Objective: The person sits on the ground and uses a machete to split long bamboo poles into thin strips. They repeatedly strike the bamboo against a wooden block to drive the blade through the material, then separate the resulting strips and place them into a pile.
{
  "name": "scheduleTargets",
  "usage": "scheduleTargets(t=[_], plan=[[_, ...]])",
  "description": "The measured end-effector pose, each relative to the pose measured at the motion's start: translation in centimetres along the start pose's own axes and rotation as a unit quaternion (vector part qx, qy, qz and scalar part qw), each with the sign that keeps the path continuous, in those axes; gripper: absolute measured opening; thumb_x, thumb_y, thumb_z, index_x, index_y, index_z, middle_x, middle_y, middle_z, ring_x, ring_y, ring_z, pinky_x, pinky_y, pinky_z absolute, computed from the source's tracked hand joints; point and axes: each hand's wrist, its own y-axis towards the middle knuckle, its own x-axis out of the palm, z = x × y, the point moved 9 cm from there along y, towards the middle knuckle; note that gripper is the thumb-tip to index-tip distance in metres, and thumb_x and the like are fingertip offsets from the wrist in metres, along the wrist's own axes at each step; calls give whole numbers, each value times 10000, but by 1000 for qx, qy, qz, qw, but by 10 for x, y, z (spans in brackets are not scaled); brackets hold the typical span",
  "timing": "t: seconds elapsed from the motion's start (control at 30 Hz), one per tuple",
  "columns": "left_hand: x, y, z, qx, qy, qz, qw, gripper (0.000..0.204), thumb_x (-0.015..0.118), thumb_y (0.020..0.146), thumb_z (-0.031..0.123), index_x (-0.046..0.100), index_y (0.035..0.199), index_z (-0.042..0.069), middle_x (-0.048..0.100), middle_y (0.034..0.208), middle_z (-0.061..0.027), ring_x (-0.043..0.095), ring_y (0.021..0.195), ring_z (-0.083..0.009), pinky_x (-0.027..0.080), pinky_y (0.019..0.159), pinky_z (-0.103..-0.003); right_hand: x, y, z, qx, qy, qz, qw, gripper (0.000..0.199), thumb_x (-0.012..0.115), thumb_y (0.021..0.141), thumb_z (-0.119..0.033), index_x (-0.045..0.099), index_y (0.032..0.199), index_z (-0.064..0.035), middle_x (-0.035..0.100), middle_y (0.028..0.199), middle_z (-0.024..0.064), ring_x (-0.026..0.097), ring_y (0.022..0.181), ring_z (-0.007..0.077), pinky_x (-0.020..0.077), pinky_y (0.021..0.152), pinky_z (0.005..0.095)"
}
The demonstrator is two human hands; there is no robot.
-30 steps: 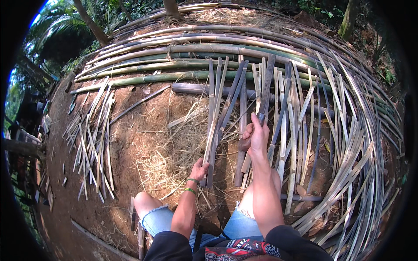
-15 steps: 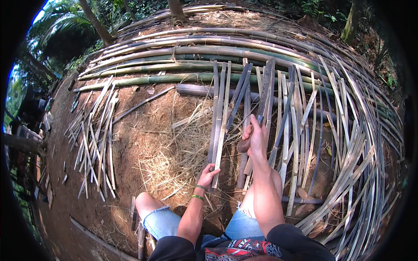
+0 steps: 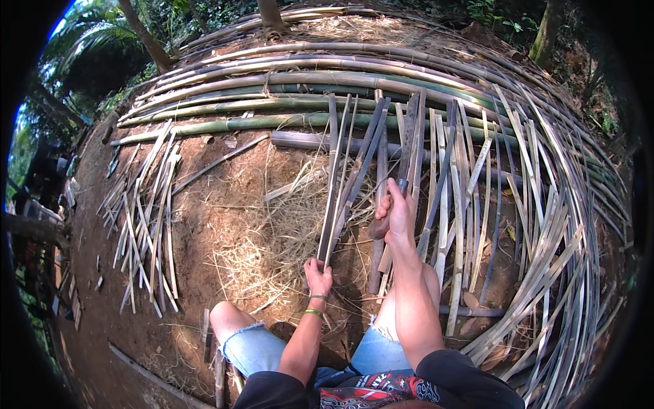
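Note:
My left hand (image 3: 318, 277) is closed around the near ends of a few long, thin bamboo strips (image 3: 332, 129). They stretch away from me, dark on the outer face with pale edges, their far ends resting over a thick dark bamboo pole (image 3: 300, 140). In my right hand (image 3: 397, 217) is the brown wooden handle of a machete, gripped with the thumb along it. The machete's dark, wide blade (image 3: 409, 136) points away from me, to the right of the strips and apart from them. Other dark strips (image 3: 368, 153) lean on the pole between the two.
Long bamboo poles (image 3: 272, 102) lie across the far side. Many split strips (image 3: 470, 204) crowd the right, some sweeping round to a curved heap (image 3: 558, 273). A loose pile of strips (image 3: 150, 218) lies left. Pale shavings (image 3: 266, 238) cover the dirt ahead of my knees.
My left hand has shifted slightly left and turned, and the strips in it now show their dark face and narrow edges. The right hand with the machete stays almost in place.

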Motion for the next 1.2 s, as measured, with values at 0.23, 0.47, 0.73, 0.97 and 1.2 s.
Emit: scheduleTargets(t=[0.23, 0.47, 0.73, 0.97, 1.2], plan=[[-15, 3, 15, -35, 47, 6, 998, 256, 633, 731, 2, 510, 954, 28, 551, 942, -186, 544, 955, -401, 444, 839, -462, -13, 4, 0, -1, 18, 23, 1000, 273, 650, 945, -309, 493, 858, -103, 461, 616, -18, 461, 480, 87, 394, 447, 247], [-19, -3, 27, 22, 59, 70, 996, 280, 673, 738, 19, 534, 980, 41, 527, 974, -174, 543, 955, -384, 442, 846, -460, -19, 10, 2, 8, 30, 18, 999, 304, 672, 932, -337, 489, 979, -99, 444, 615, -13, 440, 497, 103, 396, 480, 283], [27, -22, 42, 54, 139, 4, 989, 387, 727, 770, 107, 593, 1131, 73, 532, 1184, -170, 486, 1134, -367, 402, 986, -474, -25, 3, -12, -3, 33, 30, 999, 280, 640, 951, -318, 472, 912, -98, 454, 630, -13, 459, 505, 100, 398, 474, 263], [151, -64, 29, -21, 18, -234, 972, 762, 705, 844, 279, 333, 1468, 50, 496, 1356, -223, 444, 1297, -407, 375, 1093, -455, -29, -3, -15, 5, 49, 44, 998, 263, 634, 951, -344, 513, 953, -111, 438, 613, -20, 435, 516, 100, 372, 500, 264], [195, -61, 20, -146, -24, -274, 950, 593, 741, 812, 243, 520, 1319, 31, 619, 1155, -208, 591, 1112, -350, 454, 991, -403, -53, 0, -24, 4, 69, 77, 995, 262, 644, 944, -350, 515, 955, -123, 433, 608, -24, 430, 512, 101, 369, 497, 266]])
